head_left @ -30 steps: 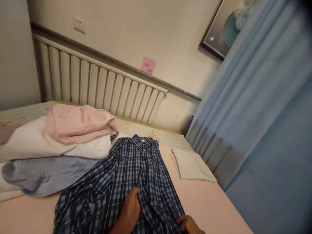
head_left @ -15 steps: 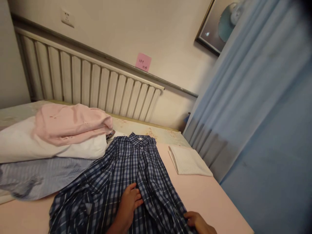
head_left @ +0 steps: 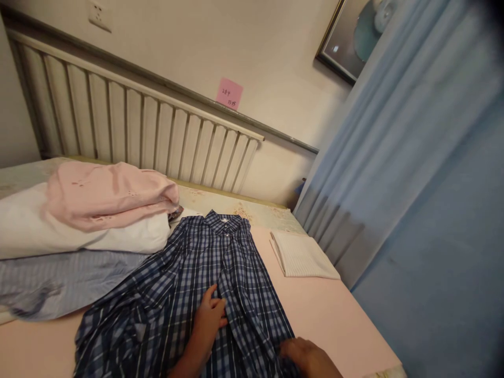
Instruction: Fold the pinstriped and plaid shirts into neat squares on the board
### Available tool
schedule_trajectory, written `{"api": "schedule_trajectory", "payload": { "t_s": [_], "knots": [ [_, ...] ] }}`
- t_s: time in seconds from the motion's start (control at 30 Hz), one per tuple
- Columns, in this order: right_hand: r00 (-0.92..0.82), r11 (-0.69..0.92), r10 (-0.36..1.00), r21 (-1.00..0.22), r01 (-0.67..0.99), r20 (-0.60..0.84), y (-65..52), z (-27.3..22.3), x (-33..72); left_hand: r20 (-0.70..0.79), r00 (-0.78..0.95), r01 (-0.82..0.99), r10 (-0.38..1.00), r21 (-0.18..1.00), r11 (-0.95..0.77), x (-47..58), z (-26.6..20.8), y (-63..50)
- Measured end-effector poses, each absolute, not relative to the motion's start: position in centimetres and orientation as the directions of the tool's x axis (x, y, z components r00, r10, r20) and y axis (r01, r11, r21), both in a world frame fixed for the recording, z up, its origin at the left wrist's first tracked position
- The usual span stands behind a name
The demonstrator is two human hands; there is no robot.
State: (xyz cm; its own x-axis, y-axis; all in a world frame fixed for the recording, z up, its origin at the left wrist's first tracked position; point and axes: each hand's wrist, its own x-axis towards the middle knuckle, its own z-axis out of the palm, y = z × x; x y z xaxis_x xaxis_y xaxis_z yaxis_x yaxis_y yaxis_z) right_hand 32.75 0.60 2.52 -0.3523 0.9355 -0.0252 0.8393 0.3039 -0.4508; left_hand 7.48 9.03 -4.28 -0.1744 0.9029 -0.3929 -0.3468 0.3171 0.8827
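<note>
A navy, white and black plaid shirt [head_left: 197, 262] with a buttoned collar lies spread on the bed, collar toward the wall. My left hand [head_left: 211, 311] rests on the middle of its front, fingers apart, beside the raised fold of fabric along the button line. At the shirt's right edge is my right hand [head_left: 307, 356]. Motion blurs its fingertips over the plaid fabric, so whether they grip it cannot be made out. The lower part of the shirt runs out of view.
A pink cloth [head_left: 114, 191] tops a white bundle [head_left: 129, 239] at left, above a grey-blue striped cloth [head_left: 74, 275]. A folded cream cloth [head_left: 305, 255] lies on the pink sheet [head_left: 334, 320] at right. Beyond are a radiator [head_left: 136, 126] and a blue curtain [head_left: 378, 157].
My right hand has shifted left, inward over the shirt's right edge. My left hand stays nearly in place, with its index finger slightly more extended. The camera view has moved a little.
</note>
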Motion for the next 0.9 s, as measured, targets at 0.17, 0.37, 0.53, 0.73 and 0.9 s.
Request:
{"api": "schedule_trajectory", "payload": {
  "t_s": [0.17,0.37,0.53,0.73,0.9],
  "knots": [
    [-0.222,0.225,0.973,-0.512,0.829,0.068,3.1,2.5,30.4,-0.396,-0.172,-0.330,0.902,0.886,0.326,7.5,-4.3,9.1],
    [-0.031,0.031,0.999,-0.485,0.874,0.008,5.9,-0.6,30.4,-0.342,-0.178,-0.208,0.923,0.929,0.305,7.6,-4.7,9.0],
    [0.023,-0.028,1.000,-0.466,0.884,-0.015,6.1,-2.0,30.5,-0.302,-0.161,-0.065,0.939,0.953,0.296,7.7,-5.2,9.2],
    [0.115,-0.058,0.991,-0.541,0.839,0.073,5.6,-2.1,30.9,-0.302,-0.174,-0.113,0.937,0.952,0.286,7.9,-6.2,9.4],
    [0.147,-0.097,0.989,-0.601,0.793,0.034,6.2,-2.7,31.4,-0.299,-0.169,-0.071,0.939,0.954,0.291,7.9,-6.1,9.3]
  ]
}}
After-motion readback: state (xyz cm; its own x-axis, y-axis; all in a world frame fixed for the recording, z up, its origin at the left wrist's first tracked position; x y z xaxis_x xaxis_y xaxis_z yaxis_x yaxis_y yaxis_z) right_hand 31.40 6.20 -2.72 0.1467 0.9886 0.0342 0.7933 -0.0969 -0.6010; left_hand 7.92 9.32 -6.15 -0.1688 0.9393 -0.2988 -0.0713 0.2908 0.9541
